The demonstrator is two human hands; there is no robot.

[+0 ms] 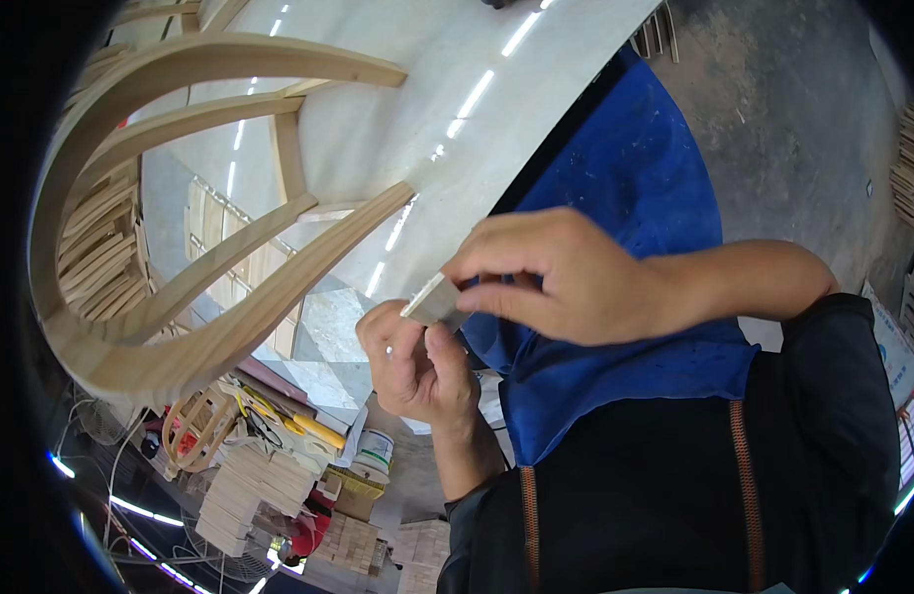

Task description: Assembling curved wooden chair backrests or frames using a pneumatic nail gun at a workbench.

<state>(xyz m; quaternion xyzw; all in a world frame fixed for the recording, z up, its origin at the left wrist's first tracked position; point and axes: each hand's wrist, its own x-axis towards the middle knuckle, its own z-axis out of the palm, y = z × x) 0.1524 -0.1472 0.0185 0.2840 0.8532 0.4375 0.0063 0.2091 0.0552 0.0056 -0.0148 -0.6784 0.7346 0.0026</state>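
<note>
Both hands' fingers pinch a small grey piece [435,300] — perhaps sandpaper — together.

One head-worn fisheye is looking down from close above, facing the person's chest and lap; the glossy table [457,69] is bending toward the rim, with no second view sharing it.

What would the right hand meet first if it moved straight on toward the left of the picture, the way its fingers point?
Probably the small grey piece that its fingertips already pinch, then the left hand just below it. Beyond them lies the curved wooden chair frame, though depth is unclear.
</note>
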